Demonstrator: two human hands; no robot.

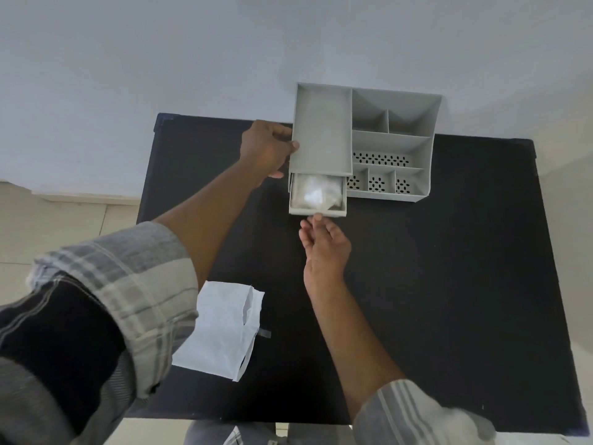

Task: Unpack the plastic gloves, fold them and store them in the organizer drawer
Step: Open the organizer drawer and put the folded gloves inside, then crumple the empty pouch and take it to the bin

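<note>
A grey plastic organizer (393, 142) stands at the far edge of the black table (433, 284). Its small drawer (317, 211) is pulled partly out on the near left side, and folded clear plastic gloves (316, 194) lie inside it. My left hand (268, 149) grips the organizer's left wall. My right hand (324, 244) is just in front of the drawer, fingers loosely spread, with one fingertip touching the drawer's front face. A white paper packet (221, 329), open at its right end, lies flat on the table near my left forearm.
The organizer has several open compartments, some with perforated floors (382, 159). A pale wall (224, 59) rises right behind the table. Tiled floor (64, 226) shows to the left of the table.
</note>
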